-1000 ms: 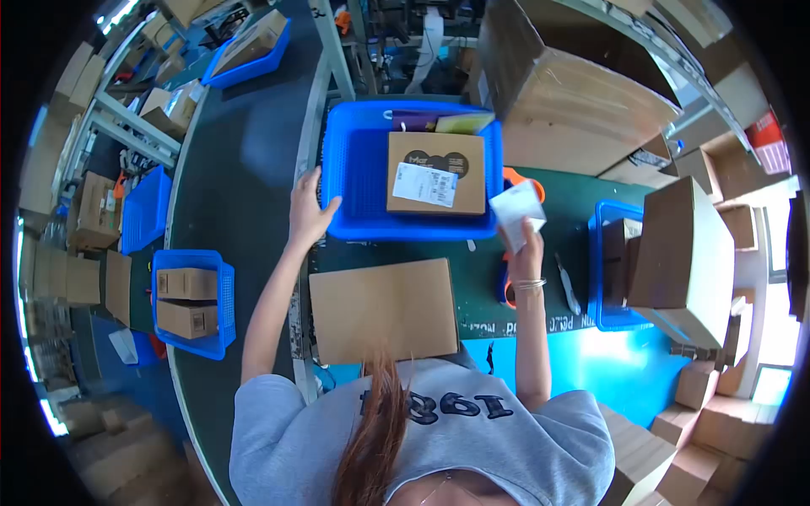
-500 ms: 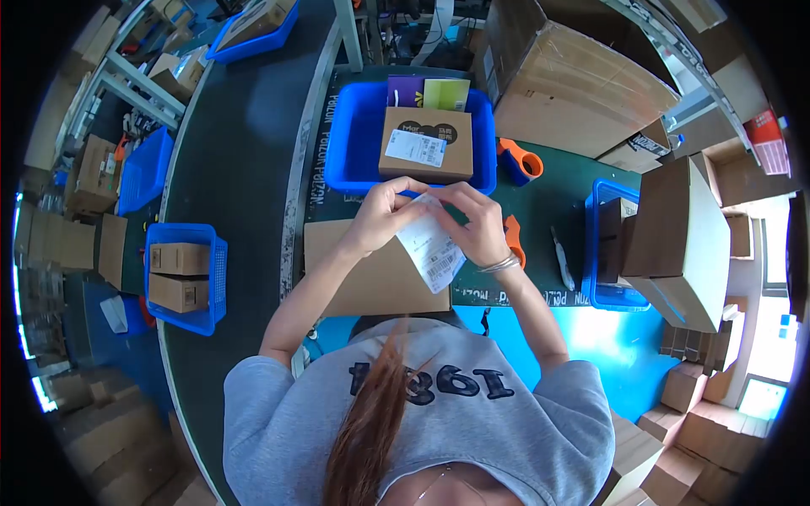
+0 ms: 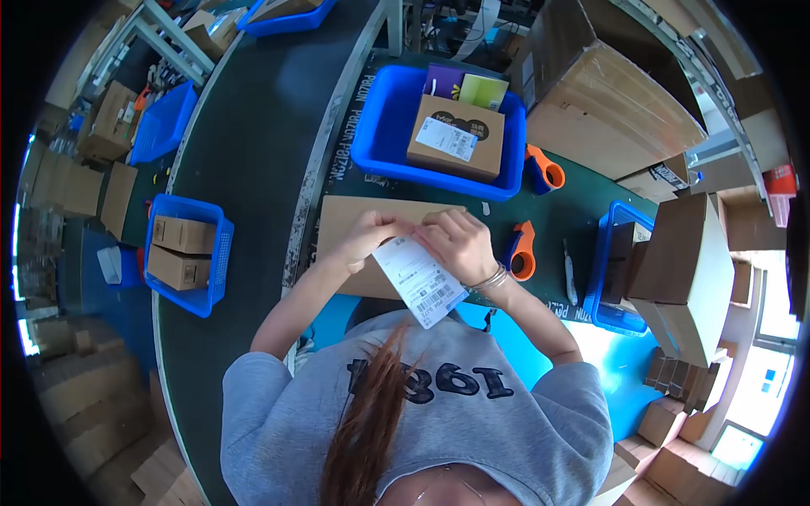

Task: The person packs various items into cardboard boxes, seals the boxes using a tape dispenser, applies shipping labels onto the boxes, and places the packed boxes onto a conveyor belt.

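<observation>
A white printed shipping label hangs tilted in front of my chest, its barcode end toward me. My left hand pinches its upper left corner. At its upper right edge, my right hand is closed with bent fingers, close against the left fingertips. Under both hands lies a flat-topped brown cardboard box. Beyond it stands a blue basket with a labelled carton, a purple item and a green item inside.
Two orange tape dispensers and a utility knife lie to the right. Farther right, an open carton leans by a blue basket. On the left, a conveyor belt carries a blue basket with cartons.
The label has come down and nearer my chest, with both hands still at its top edge. The view has shifted, so the basket and box appear farther right.
</observation>
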Demonstrator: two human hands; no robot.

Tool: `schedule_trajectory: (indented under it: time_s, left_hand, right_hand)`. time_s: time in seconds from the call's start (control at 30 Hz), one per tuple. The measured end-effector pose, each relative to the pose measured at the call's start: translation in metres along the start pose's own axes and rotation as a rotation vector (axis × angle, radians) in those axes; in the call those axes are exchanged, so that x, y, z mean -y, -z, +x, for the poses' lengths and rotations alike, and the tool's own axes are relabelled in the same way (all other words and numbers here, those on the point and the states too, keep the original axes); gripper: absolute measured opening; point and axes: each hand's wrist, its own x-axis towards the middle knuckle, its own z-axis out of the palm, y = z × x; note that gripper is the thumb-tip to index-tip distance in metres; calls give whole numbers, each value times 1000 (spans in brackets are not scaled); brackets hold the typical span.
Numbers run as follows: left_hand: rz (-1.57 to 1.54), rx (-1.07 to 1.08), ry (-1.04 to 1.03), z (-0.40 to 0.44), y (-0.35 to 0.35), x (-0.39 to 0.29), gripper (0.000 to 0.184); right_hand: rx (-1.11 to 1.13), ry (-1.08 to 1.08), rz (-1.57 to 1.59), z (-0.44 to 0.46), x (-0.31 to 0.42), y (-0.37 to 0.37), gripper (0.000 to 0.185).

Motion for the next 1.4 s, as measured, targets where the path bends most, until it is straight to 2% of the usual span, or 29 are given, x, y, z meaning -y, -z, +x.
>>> schedule_trajectory:
  time_s: [0.03,0.17,0.33,0.43,0.53,0.7,0.77,0.83,0.87,0.93,1.0,1.07,1.1,1.17,1.23,1.27,1.33,1.4]
  left_hand:
    - [-9,-11,5,-3,4,7,9]
    - [-217,41,257,7,15,39,11]
    - [-238,-63,312,-10,21,63,15]
    - [-212,-141,222,-39,27,65,14]
    - [-202,-71,238,-52,32,86,11]
    - [-281,-20,93,-57,33,100,6]
    - [-84,13,233,-67,34,99,7]
    - [117,61,388,-78,39,105,8]
    - [145,109,459,-79,46,120,9]
    - [218,260,566,-86,70,157,12]
    - [-62,102,659,-88,101,217,18]
    - [-390,-183,606,-92,127,252,26]
    - [-390,-176,606,-84,135,266,26]
    - [-697,-331,376,-60,154,298,27]
    - [-1000,-480,126,-36,163,314,29]
    - [-1006,-477,119,-23,164,318,29]
    - [-1017,-400,61,2,148,318,26]
    - [-1031,-387,20,14,139,310,25]
  right_hand:
    - [7,4,12,-3,3,-4,6]
    - [75,199,-41,-18,-8,-28,7]
    - [114,279,-13,-16,1,-34,7]
    - [143,329,13,-6,27,-31,8]
    - [162,367,9,-11,45,-28,10]
    - [290,308,288,-13,59,-27,9]
    - [338,329,372,-13,56,-22,6]
    - [221,-102,617,-10,44,-15,2]
    - [188,-286,512,-11,16,-27,2]
    - [163,-471,398,-32,-23,-68,4]
    - [300,-623,46,-49,-43,-99,8]
    - [308,-585,-55,-64,-36,-106,24]
    - [309,-587,-61,-68,-23,-105,24]
    - [261,-405,-234,-68,13,-105,51]
    - [448,-197,64,-71,47,-106,69]
    - [449,-189,59,-65,42,-108,69]
    - [285,-259,-26,-52,19,-107,58]
    - [382,-623,-188,-49,-7,-107,49]
